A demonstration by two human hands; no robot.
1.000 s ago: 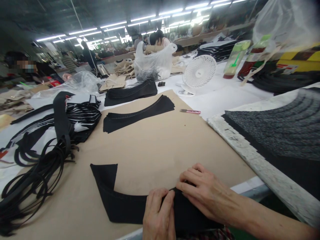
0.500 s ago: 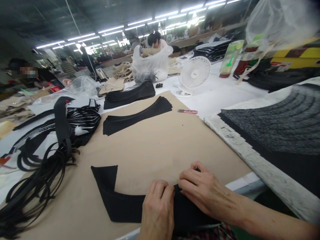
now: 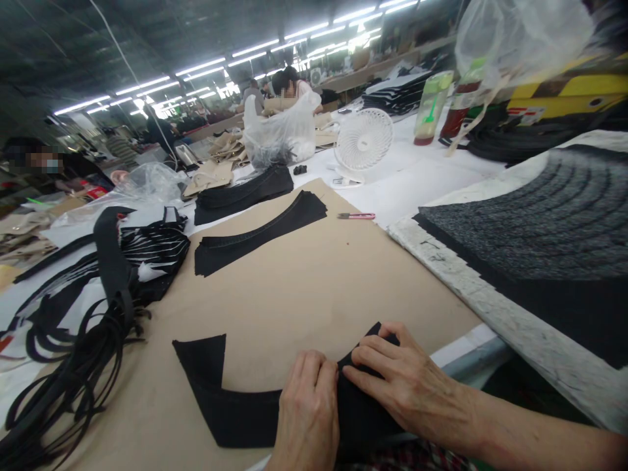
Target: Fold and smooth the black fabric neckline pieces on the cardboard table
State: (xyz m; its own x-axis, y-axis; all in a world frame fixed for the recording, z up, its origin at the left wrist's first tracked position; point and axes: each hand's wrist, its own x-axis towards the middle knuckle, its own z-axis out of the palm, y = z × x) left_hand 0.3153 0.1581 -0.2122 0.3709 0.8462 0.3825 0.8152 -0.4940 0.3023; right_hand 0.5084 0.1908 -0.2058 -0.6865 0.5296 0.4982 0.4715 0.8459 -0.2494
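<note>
A curved black fabric piece (image 3: pixel 245 415) lies along the near edge of the table, its left end wide and angled upward. My left hand (image 3: pixel 309 402) presses on its middle with fingers together and curled onto the cloth. Just to the right, my right hand (image 3: pixel 392 369) grips the upper edge of the same piece, thumb and fingers close together. The cloth's pointed right tip stands out above the right fingers. What lies under both palms is hidden.
Brown paper (image 3: pixel 275 301) covers the table. Stacked curved black pieces (image 3: pixel 260 232) lie further back, near pink-handled thread snips (image 3: pixel 356 216). A white fan (image 3: pixel 364 140) stands behind. Black straps (image 3: pixel 115 261) are heaped left; a grey-black fabric stack (image 3: pixel 530 242) lies right. Co-workers sit beyond.
The view has turned slightly to the right. My right fingers have shifted on the cloth's edge, and its right tip now shows above them. My left hand stays on the middle.
</note>
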